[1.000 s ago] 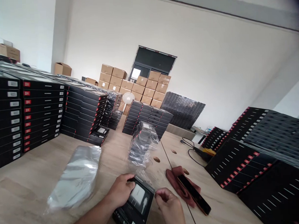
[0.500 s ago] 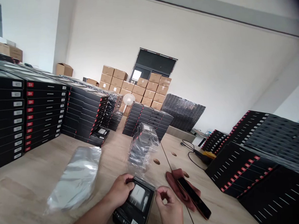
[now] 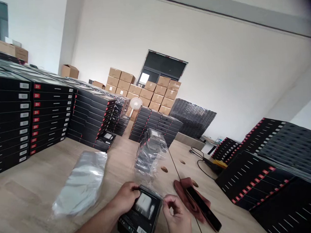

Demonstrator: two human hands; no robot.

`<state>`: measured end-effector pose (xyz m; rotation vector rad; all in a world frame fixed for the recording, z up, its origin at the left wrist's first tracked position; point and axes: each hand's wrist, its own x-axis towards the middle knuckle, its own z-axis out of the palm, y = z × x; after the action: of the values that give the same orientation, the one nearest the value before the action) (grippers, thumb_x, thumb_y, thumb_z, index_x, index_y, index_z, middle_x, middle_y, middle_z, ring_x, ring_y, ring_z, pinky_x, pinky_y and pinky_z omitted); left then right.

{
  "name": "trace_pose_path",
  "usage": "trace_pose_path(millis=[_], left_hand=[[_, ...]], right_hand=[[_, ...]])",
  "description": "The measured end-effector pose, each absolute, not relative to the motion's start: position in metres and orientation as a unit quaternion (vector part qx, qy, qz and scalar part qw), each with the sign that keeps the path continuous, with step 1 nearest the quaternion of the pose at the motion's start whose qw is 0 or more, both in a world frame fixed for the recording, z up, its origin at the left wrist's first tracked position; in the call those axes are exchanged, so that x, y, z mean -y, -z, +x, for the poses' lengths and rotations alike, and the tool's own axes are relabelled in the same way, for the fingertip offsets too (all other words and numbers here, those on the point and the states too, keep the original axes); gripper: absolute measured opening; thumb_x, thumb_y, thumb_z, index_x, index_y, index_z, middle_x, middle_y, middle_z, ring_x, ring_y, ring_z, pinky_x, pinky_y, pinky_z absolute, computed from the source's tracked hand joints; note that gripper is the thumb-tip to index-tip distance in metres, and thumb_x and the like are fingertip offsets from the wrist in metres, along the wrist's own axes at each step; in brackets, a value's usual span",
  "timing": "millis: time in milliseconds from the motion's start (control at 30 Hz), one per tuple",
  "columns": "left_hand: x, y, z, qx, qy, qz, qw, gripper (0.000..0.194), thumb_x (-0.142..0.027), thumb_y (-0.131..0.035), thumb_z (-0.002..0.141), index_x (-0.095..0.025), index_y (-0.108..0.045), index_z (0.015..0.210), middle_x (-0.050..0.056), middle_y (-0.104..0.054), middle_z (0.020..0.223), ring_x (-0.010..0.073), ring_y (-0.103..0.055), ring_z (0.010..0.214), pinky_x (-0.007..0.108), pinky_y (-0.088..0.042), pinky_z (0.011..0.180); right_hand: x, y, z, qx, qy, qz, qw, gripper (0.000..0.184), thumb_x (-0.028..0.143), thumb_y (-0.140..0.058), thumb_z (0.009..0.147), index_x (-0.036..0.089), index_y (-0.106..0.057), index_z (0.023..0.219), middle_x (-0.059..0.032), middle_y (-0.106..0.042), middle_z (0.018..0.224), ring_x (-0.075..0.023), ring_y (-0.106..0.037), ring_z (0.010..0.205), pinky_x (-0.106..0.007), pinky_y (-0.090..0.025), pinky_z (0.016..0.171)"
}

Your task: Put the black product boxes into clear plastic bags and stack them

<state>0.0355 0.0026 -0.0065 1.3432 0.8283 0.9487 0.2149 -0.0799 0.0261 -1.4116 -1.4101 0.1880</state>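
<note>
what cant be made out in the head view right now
Head view:
- Fine print on the box: too small and blurred.
- Box's edge under the left hand: hidden by that hand.
- Whether the right hand pinches anything: too blurred.
- Box stack at right: cut off by picture edge.

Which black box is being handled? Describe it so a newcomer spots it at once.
On the wooden table, find the plastic-wrapped stack near the middle. Just nearer the camera, the left hand holds the black box, a white charger-like shape on its upper face. Only this box has hands at it, the right hand being at its right edge.
</note>
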Motion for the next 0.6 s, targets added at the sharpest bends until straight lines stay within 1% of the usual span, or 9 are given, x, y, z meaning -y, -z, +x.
trace_pose_path(millis=[67, 167, 267, 333, 400, 433, 500, 533, 600], left_hand=[[-0.001, 0.004, 0.035, -0.373, -0.431, 0.576, 0.586, 0.026, -0.025, -0.051, 0.071, -0.012, -0.066, 0.088, 0.005, -0.068, 0.082, 0.0201, -0.060, 0.078, 0.028, -0.043, 0.071], [0.006, -0.004, 0.034, -0.373, -0.472, 0.578, 0.551, 0.024, -0.028, -0.051, 0.077, -0.015, -0.062, 0.094, 0.005, -0.068, 0.087, 0.0191, -0.060, 0.079, 0.028, -0.044, 0.072], [0.018, -0.016, 0.034, -0.315, -0.517, 0.600, 0.523, 0.019, -0.028, -0.049, 0.083, -0.017, -0.060, 0.095, 0.004, -0.067, 0.088, 0.0172, -0.061, 0.081, 0.027, -0.044, 0.076], [0.026, -0.024, 0.035, -0.273, -0.543, 0.608, 0.511, 0.015, -0.025, -0.051, 0.083, -0.018, -0.059, 0.094, 0.005, -0.065, 0.100, 0.0174, -0.060, 0.090, 0.026, -0.044, 0.081], [0.032, -0.031, 0.035, -0.235, -0.557, 0.599, 0.525, 0.012, -0.024, -0.057, 0.080, -0.017, -0.058, 0.090, 0.008, -0.061, 0.113, 0.0188, -0.058, 0.099, 0.027, -0.044, 0.086], [0.033, -0.035, 0.034, -0.218, -0.558, 0.588, 0.543, 0.014, -0.023, -0.060, 0.078, -0.017, -0.058, 0.090, 0.009, -0.060, 0.114, 0.0194, -0.058, 0.101, 0.027, -0.044, 0.087], [0.031, -0.042, 0.031, -0.196, -0.553, 0.559, 0.587, 0.024, -0.020, -0.066, 0.073, -0.016, -0.057, 0.094, 0.008, -0.063, 0.108, 0.0193, -0.059, 0.098, 0.028, -0.044, 0.088], [0.029, -0.044, 0.028, -0.191, -0.544, 0.549, 0.606, 0.028, -0.020, -0.068, 0.070, -0.016, -0.057, 0.096, 0.008, -0.064, 0.102, 0.0190, -0.060, 0.095, 0.029, -0.045, 0.087], [0.021, -0.045, 0.020, -0.199, -0.499, 0.561, 0.630, 0.031, -0.022, -0.070, 0.068, -0.015, -0.059, 0.096, 0.005, -0.065, 0.092, 0.0173, -0.060, 0.087, 0.027, -0.045, 0.081]], right_hand=[[0.081, -0.027, 0.212, 0.592, -0.092, -0.587, 0.545, 0.015, 0.033, -0.067, 0.068, 0.019, -0.062, 0.068, -0.0016, -0.061, 0.065, -0.0171, -0.057, 0.062, -0.026, -0.046, 0.060], [0.083, -0.029, 0.208, 0.549, -0.139, -0.582, 0.583, 0.022, 0.040, -0.070, 0.068, 0.019, -0.062, 0.067, -0.0006, -0.060, 0.063, -0.0160, -0.055, 0.061, -0.025, -0.045, 0.058], [0.083, -0.031, 0.205, 0.452, -0.260, -0.577, 0.629, 0.030, 0.049, -0.067, 0.072, 0.019, -0.062, 0.072, 0.0011, -0.060, 0.063, -0.0140, -0.053, 0.056, -0.023, -0.043, 0.050], [0.084, -0.032, 0.205, 0.401, -0.361, -0.557, 0.631, 0.033, 0.051, -0.066, 0.073, 0.019, -0.065, 0.083, -0.0014, -0.066, 0.073, -0.0161, -0.058, 0.061, -0.025, -0.046, 0.052], [0.085, -0.035, 0.206, 0.389, -0.408, -0.530, 0.633, 0.038, 0.049, -0.070, 0.071, 0.019, -0.066, 0.094, -0.0056, -0.070, 0.088, -0.0206, -0.063, 0.074, -0.029, -0.051, 0.063], [0.086, -0.037, 0.207, 0.396, -0.400, -0.523, 0.640, 0.040, 0.046, -0.072, 0.069, 0.019, -0.067, 0.097, -0.0067, -0.071, 0.093, -0.0223, -0.064, 0.080, -0.031, -0.051, 0.070], [0.089, -0.043, 0.207, 0.424, -0.348, -0.524, 0.652, 0.040, 0.042, -0.076, 0.065, 0.019, -0.068, 0.097, -0.0072, -0.072, 0.097, -0.0240, -0.065, 0.088, -0.033, -0.050, 0.080], [0.091, -0.046, 0.206, 0.445, -0.324, -0.530, 0.645, 0.039, 0.041, -0.077, 0.064, 0.019, -0.069, 0.095, -0.0072, -0.072, 0.096, -0.0246, -0.065, 0.089, -0.033, -0.050, 0.082], [0.094, -0.052, 0.203, 0.492, -0.305, -0.544, 0.608, 0.036, 0.039, -0.078, 0.062, 0.019, -0.071, 0.091, -0.0074, -0.073, 0.093, -0.0255, -0.065, 0.088, -0.035, -0.051, 0.083]])
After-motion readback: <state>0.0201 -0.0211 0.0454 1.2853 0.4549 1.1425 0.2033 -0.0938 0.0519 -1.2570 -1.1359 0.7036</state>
